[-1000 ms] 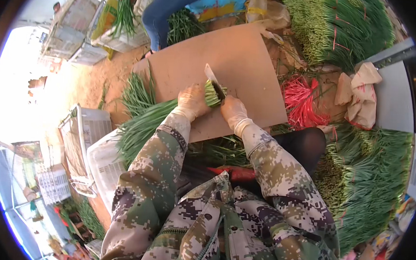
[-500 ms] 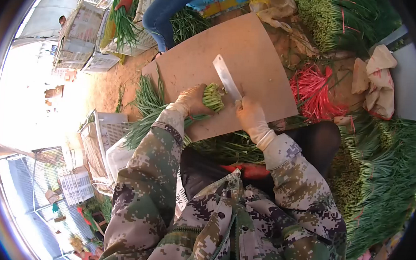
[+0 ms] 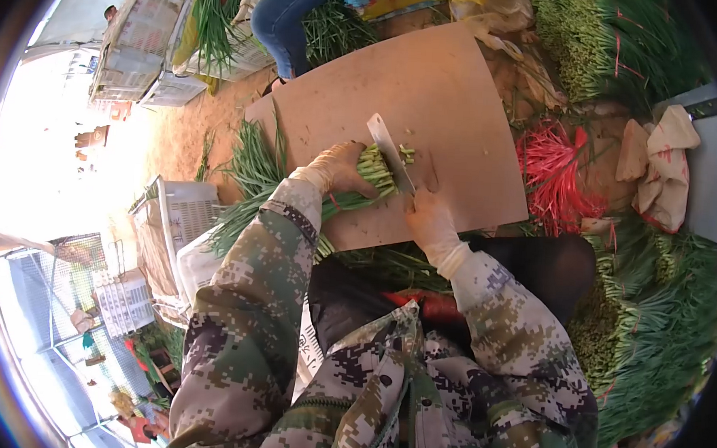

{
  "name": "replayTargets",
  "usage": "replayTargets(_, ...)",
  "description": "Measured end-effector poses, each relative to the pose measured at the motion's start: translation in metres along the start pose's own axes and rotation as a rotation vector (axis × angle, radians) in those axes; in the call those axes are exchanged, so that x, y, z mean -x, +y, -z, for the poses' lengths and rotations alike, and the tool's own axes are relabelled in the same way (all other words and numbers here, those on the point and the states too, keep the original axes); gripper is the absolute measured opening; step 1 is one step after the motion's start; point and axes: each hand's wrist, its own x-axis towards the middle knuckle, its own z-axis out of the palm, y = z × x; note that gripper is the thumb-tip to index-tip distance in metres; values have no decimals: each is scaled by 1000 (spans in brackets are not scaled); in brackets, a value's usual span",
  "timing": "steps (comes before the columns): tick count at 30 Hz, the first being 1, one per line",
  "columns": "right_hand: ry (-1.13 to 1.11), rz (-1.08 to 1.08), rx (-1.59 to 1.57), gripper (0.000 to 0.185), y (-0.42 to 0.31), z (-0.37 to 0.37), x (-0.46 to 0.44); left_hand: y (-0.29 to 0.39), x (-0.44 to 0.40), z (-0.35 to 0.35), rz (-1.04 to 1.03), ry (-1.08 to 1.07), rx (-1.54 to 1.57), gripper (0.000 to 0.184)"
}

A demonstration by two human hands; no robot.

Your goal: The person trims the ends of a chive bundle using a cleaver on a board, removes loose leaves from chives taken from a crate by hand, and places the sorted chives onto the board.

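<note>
Glare whites out the far left, and fisheye distortion curves the dark-rimmed edges.

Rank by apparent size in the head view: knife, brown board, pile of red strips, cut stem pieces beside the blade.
1. Brown board, largest by far
2. Pile of red strips
3. Knife, visible part only
4. Cut stem pieces, smallest

The left hand (image 3: 344, 166) grips a bundle of green stalks (image 3: 375, 170) on a brown board (image 3: 455, 91); the right hand (image 3: 430, 216) holds a knife (image 3: 390, 149), its blade at the bundle's pale ends. Short pieces (image 3: 407, 154) lie just past the blade. Red strips (image 3: 557, 174) lie between the board and a crumpled bag (image 3: 666, 163); long greens (image 3: 660, 345) are heaped at lower right.
</note>
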Motion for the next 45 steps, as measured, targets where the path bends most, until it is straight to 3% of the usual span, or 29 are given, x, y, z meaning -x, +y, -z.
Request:
replayTargets(6,-171,-64,110,17,-11,7,0,-1,-5,-2,34,6,-2,85)
replayTargets(9,-208,-97,108,15,-22,-7,-44,7,-7,5,108,-12,-39,83)
replayTargets(12,-234,-21,160,18,-32,-8,-53,-9,-7,3,46,0,-14,83)
replayTargets(18,-346,-211,241,16,-33,12,-21,-2,2,-3,-20,100,34,84)
replayTargets(20,-289,-103,218,15,-27,-6,-47,-1,-6,-3,54,16,-34,84)
replayTargets(22,-278,-146,220,15,-29,-17,-63,7,2,5,137,-55,4,83)
replayTargets(26,-277,-56,281,13,-14,-13,-31,7,7,2,67,74,-78,81)
replayTargets(28,-282,-184,249,12,-8,0,2,6,5,-1,63,40,-60,82)
replayTargets(30,-234,-133,187,14,-13,-1,-16,9,3,-1,65,29,-85,84)
replayTargets(32,-388,-44,269,18,-19,-3,-48,7,2,-9,84,49,-79,84)
replayTargets(38,-198,-228,109,21,-9,2,-2,10,17,-17,-41,117,-56,83)
replayTargets(41,-203,-121,129,25,25,6,25,10,26,-10,-30,176,-141,88)
replayTargets(45,-406,-255,-66,28,4,65,41,26,81,19,-11,221,-67,92)
